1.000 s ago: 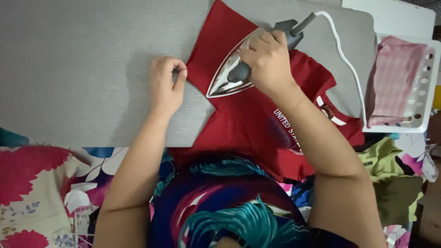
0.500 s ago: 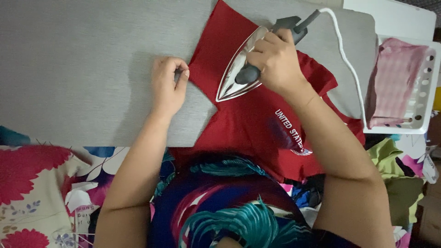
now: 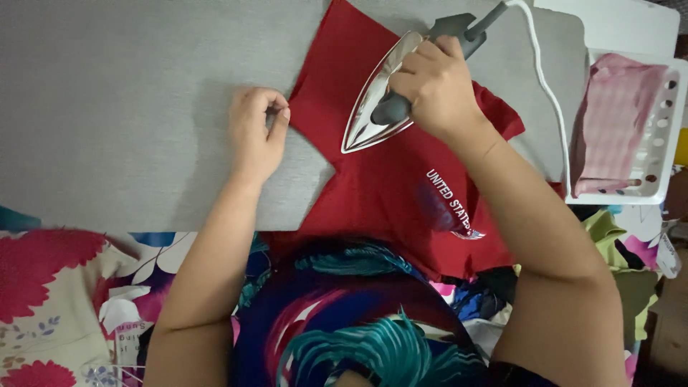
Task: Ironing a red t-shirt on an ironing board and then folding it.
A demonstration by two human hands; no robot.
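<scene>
A red T-shirt (image 3: pixel 373 186) with white print lies on the grey ironing board (image 3: pixel 115 93), one sleeve spread flat toward the far edge. My right hand (image 3: pixel 437 89) grips the dark handle of a silver clothes iron (image 3: pixel 376 97), which rests on that sleeve with its tip pointing away from me. My left hand (image 3: pixel 254 132) pinches the sleeve's left edge against the board, thumb and fingers closed on the cloth.
The iron's white cord (image 3: pixel 548 86) runs right along the board. A white perforated tray (image 3: pixel 656 122) at the board's right end holds a folded pink checked cloth (image 3: pixel 609 122). Floral fabric (image 3: pixel 64 287) and a heap of clothes (image 3: pixel 631 287) lie below the board's near edge.
My right hand has slid the iron up the sleeve, away from me and slightly right. My left hand has stayed at the sleeve's edge.
</scene>
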